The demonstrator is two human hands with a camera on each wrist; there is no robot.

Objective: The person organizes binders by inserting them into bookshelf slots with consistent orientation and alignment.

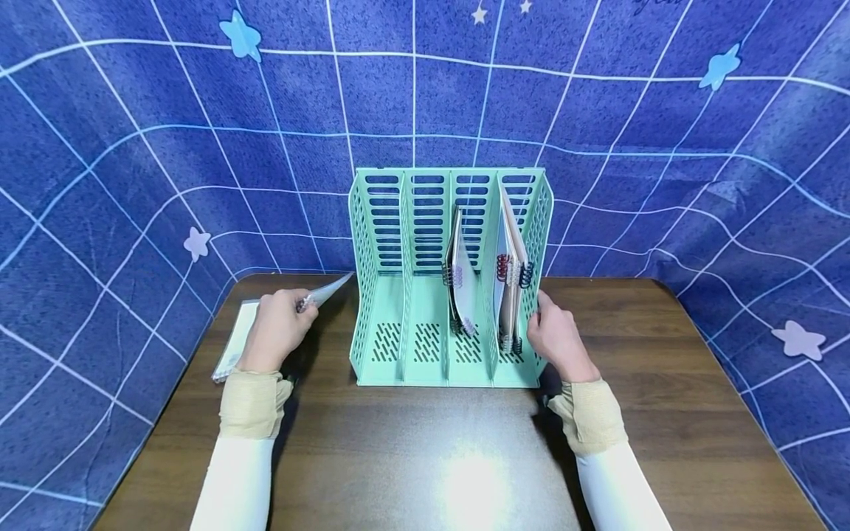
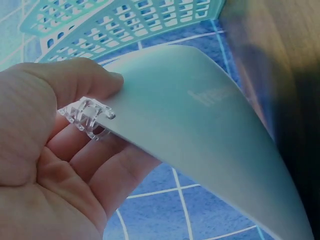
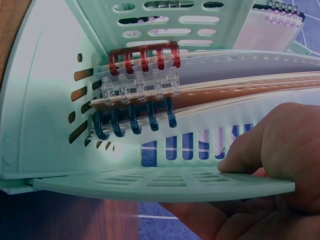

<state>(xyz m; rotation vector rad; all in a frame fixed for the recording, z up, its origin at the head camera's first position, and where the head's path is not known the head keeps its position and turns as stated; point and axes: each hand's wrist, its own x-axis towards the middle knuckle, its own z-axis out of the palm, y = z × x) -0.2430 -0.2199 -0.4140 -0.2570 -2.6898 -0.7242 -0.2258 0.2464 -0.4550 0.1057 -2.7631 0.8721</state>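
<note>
A mint-green file rack (image 1: 425, 369) with upright dividers stands on the wooden table. My left hand (image 1: 275, 328) is at its left, pinching a thin pale notebook (image 2: 175, 115) with clear binding rings (image 2: 90, 115) between thumb and fingers. The notebook's far end slants up toward the rack's left wall. My right hand (image 1: 558, 335) grips the rack's right side wall (image 3: 165, 185), thumb inside and fingers outside. Several ring-bound notebooks stand in the rightmost compartment, with red rings (image 3: 145, 57), clear rings (image 3: 140, 87) and dark blue rings (image 3: 135, 119). Others (image 1: 461, 276) lean in the compartment beside it.
Another pale notebook (image 1: 234, 339) lies flat on the table (image 1: 412, 457) at the left, partly behind my left hand. A blue cloth (image 1: 438, 96) with white grid lines and stars hangs behind the rack and around the table.
</note>
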